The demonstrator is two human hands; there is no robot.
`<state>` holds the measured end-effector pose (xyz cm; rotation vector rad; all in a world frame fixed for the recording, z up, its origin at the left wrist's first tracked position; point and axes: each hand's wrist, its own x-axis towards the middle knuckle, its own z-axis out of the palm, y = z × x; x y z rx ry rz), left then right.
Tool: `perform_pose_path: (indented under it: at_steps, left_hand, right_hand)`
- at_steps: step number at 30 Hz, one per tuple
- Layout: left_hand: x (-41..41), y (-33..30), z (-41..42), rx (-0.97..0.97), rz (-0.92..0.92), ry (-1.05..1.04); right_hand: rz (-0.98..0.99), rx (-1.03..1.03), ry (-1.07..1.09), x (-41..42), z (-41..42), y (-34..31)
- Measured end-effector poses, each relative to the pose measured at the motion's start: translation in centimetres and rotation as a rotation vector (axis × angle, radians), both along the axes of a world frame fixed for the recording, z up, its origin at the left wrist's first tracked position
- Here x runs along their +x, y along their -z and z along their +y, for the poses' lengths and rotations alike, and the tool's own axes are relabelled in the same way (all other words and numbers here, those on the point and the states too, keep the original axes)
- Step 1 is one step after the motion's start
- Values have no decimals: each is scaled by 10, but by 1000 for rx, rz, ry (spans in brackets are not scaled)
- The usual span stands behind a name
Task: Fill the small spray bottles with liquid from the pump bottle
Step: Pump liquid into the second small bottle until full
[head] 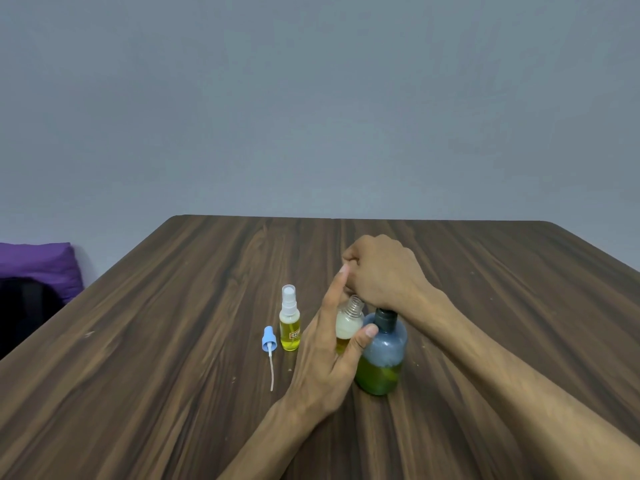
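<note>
Left hand [329,358] gripping open spray bottle [348,329], foamy top, yellow liq below

Two bare forearms reach in from the near edge, no sleeves showing anywhere up to the frame's border. The left hand [329,355] and the right hand [381,271] wear no rings, watch, bands or gloves. Short, trimmed nails show on the left hand's fingers.
</note>
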<state>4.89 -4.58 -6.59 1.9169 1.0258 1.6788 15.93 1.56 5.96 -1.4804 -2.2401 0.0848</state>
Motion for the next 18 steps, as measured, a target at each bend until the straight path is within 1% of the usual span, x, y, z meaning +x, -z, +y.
perform_pose_path:
  at_steps: [2, 5, 7, 10, 14, 18]
  left_hand:
    - [0, 1, 0, -3, 6, -2]
    - [-2, 4, 1, -5, 23, -35]
    - [0, 2, 1, -24, 4, 3]
    - [1, 2, 0, 7, -6, 13]
    - [0, 3, 0, -9, 16, -43]
    - [2, -1, -1, 2, -10, 1]
  right_hand:
    - [24, -23, -5, 3, 0, -4]
    - [88, 12, -6, 2, 3, -7]
    - [59, -18, -4, 1, 1, -3]
    - [28, -47, -4, 2, -1, -1]
    - [80, -2, -8, 2, 6, -9]
    - [29, -8, 16, 1, 1, 1]
